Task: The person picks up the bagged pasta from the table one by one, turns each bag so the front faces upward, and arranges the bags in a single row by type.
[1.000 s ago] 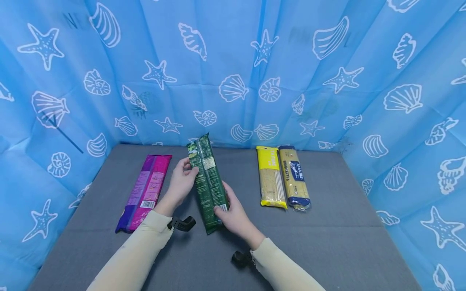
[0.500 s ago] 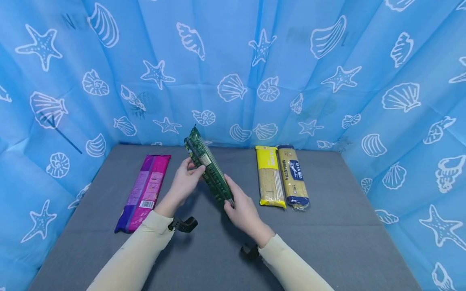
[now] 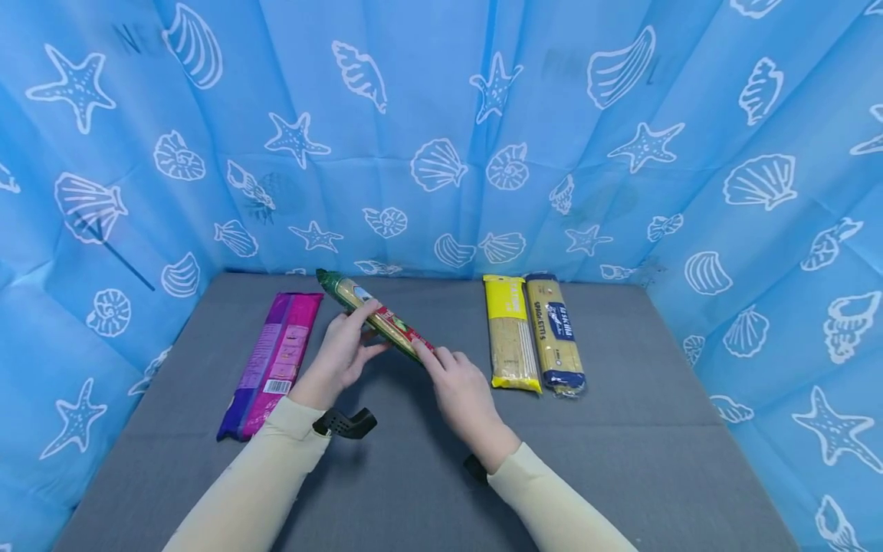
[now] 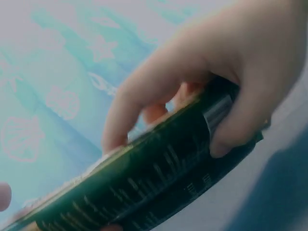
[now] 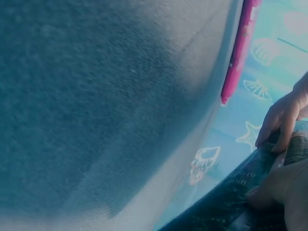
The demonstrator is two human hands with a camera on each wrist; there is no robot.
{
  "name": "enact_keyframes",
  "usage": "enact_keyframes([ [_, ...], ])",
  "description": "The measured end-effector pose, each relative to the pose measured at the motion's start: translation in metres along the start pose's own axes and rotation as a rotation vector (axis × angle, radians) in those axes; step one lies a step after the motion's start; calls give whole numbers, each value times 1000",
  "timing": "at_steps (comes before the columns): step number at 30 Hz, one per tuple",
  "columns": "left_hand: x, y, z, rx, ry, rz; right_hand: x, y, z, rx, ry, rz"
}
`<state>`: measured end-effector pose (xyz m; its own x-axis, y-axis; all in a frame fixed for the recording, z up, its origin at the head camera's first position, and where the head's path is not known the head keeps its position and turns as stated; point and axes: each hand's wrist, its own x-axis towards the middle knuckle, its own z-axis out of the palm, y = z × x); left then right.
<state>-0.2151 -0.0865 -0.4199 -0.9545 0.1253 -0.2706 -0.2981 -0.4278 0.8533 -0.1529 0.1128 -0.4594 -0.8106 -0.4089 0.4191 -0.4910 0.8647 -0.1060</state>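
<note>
Grey table (image 3: 621,452) under my fingers; blue curtain (image 3: 441,115) with white shells and starfish wraps behind and both sides of them. Even, soft light.

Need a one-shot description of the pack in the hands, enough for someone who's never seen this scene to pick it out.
On the grey table ringed by the blue seashell curtain, four long pasta packs are in view. The one meant is the green pack, held between the left hand and right hand. The purple pack, yellow pack and blue-labelled pack lie flat; only this one is held and angled.
</note>
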Motion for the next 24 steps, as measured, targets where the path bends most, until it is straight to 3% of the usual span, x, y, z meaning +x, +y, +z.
enact_keyframes([
  [2,0,-1,0,-41,27,-23,-1,-2,0,-16,2,-17],
  [7,1,-7,-1,-21,100,-49,-3,-8,-1,-45,-20,-40],
  [12,2,-10,-1,-61,139,-61,-4,-15,-3,-44,-31,-50],
  [19,1,-10,0,-66,120,-61,-8,-18,-3,-13,-50,-9],
  [24,2,-10,-3,-68,96,-64,-11,-13,-3,95,-91,6],
])
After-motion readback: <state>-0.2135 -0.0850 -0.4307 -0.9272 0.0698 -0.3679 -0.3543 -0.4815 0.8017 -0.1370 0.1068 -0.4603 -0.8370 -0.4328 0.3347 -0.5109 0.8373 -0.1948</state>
